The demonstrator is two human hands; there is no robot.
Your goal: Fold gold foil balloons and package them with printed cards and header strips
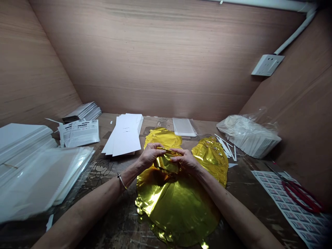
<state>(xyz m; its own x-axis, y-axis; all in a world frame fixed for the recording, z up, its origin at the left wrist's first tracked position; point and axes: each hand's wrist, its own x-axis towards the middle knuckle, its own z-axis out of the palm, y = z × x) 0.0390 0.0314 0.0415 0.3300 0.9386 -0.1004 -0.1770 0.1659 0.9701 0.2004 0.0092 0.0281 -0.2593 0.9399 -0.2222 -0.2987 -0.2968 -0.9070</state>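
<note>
Flat gold foil balloons (178,207) lie in a shiny pile on the dark worktable in front of me. Two further gold lobes, one at the back (163,136) and one at the right (211,159), spread out beyond my hands. My left hand (152,155) and my right hand (185,159) meet above the pile. Both pinch the top edge of a folded gold foil balloon (167,163), thumbs and fingers closed on it. Its lower part hangs over the larger sheet, and I cannot tell where one layer ends. A bracelet circles my left wrist.
White cards (126,135) are stacked at the back, beside clear plastic sleeves (184,127). Packaged cards (81,133) and large clear bags (57,180) lie left. At right are a bagged white stack (250,136), thin white strips (227,147), a sticker sheet (290,207) and red-handled scissors (298,195).
</note>
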